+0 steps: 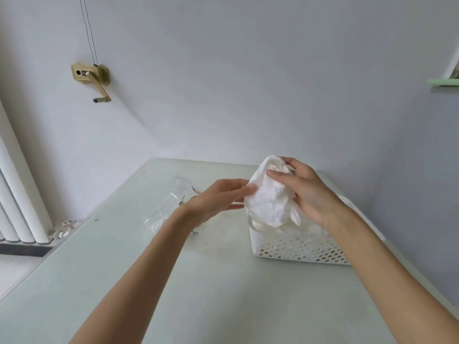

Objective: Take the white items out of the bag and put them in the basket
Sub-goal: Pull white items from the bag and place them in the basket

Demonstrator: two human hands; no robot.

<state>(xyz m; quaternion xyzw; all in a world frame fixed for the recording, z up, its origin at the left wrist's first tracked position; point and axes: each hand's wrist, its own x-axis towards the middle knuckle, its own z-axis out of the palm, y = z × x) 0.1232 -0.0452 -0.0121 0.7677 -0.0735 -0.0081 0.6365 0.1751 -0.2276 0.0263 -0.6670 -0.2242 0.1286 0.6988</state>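
While held above the basket [298, 247], white cloth [268, 197] in both hands' curled fingers [275, 175], arms outstretched.

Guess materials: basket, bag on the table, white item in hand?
Basket: likely rigid matte white plastic, with punched round holes. Bag: thin clear plastic film, glossy and crinkled. White item: soft fabric or nonwoven, crumpled under both hands' fingers; exact fibre unclear.

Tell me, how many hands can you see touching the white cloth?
2. The right hand grips the white cloth from the right, above the basket. The left hand pinches its left edge.
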